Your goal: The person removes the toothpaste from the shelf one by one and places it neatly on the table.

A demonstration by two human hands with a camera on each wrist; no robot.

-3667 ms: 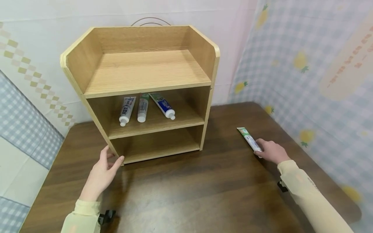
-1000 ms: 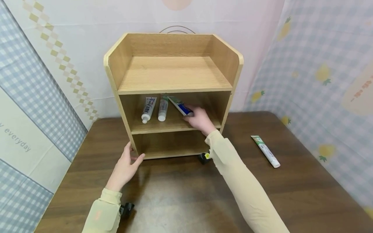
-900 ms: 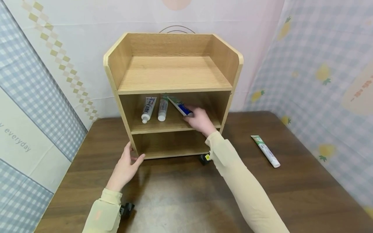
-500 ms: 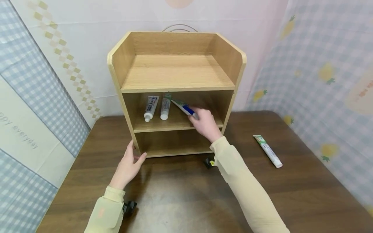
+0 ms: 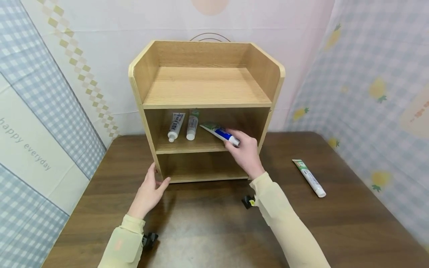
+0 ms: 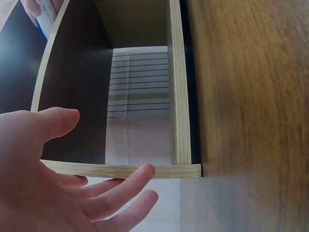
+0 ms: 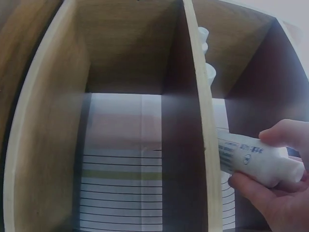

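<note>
Two tubes (image 5: 182,125) lie on the middle shelf (image 5: 191,146). Right hand (image 5: 245,153) pinches a third tube (image 5: 219,133) at its front edge; left hand (image 5: 150,191), fingers relaxed, steadies the rack (image 5: 207,85). Fourth tube (image 5: 309,178) waits near the surface's (image 5: 214,223) right edge.

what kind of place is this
Probably a staged home-style corner, not a real bathroom: a small wooden shelf on a dark table, printed cloth backdrops for walls, and toothpaste tubes, one held by the right hand.
</note>
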